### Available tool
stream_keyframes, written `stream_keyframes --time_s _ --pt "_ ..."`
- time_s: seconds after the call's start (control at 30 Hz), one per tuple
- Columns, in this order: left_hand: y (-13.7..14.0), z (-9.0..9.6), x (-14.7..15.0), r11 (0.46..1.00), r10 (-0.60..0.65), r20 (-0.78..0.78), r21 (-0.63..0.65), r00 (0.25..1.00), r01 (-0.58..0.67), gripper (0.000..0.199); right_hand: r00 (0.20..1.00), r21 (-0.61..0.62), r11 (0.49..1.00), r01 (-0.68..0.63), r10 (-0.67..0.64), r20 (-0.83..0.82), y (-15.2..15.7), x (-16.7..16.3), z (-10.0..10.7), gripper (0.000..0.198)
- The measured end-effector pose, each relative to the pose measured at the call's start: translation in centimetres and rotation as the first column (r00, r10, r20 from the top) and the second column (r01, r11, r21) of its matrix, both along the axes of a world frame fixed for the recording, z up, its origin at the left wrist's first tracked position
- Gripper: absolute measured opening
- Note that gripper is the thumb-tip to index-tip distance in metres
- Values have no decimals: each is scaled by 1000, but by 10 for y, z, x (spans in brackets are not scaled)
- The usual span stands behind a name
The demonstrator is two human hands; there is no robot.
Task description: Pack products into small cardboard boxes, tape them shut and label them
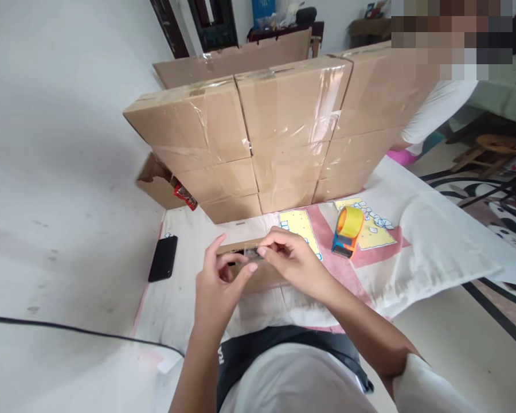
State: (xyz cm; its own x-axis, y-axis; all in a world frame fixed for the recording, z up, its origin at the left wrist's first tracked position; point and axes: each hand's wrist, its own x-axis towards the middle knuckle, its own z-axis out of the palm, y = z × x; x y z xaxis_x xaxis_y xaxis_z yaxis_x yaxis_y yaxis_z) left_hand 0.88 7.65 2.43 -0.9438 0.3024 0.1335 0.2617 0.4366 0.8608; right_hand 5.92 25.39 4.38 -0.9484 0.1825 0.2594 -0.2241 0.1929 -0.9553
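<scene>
In front of me on the table lies a small cardboard box [264, 276], with a dark gap along its top. Over that gap, my right hand [290, 258] has its thumb and fingers pinched together at the edge of a small clear, plastic-looking piece [251, 251]. What exactly this piece is does not show. My left hand [221, 275] hovers at the box's left end, thumb and fingers apart and curved towards the clear piece; I see nothing held in it. An orange and blue tape dispenser [344, 244] with a yellow roll stands to the right.
A wall of taped cardboard boxes [290, 126] rises behind the small box. A black phone [163, 258] lies at left, near an opened carton [159, 183] and a red packet [184, 197]. A person's white sleeve [441, 109] shows at the far right.
</scene>
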Motion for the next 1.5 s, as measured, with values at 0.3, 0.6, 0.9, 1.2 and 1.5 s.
stream_keyframes --time_s 0.3,0.6,0.9,1.2,1.5 --pt "-12 -48 -32 741 -394 -270 -659 879 130 49 987 38 994 -102 106 -120 86 39 37 21" --pt "-20 -56 -20 620 -496 -236 -770 835 151 102 974 367 905 -217 173 149 45 -24 -32 12" --pt "-21 -62 -20 620 -496 -299 -779 815 92 105 983 555 830 -52 -54 173 36 -29 -66 10" --pt "-23 -64 -21 624 -515 -314 -775 798 98 98 964 538 835 114 -224 145 38 -32 -79 48" --pt "-27 -70 -23 666 -534 -437 -745 724 42 84 741 525 719 455 -633 225 84 -26 -135 21"
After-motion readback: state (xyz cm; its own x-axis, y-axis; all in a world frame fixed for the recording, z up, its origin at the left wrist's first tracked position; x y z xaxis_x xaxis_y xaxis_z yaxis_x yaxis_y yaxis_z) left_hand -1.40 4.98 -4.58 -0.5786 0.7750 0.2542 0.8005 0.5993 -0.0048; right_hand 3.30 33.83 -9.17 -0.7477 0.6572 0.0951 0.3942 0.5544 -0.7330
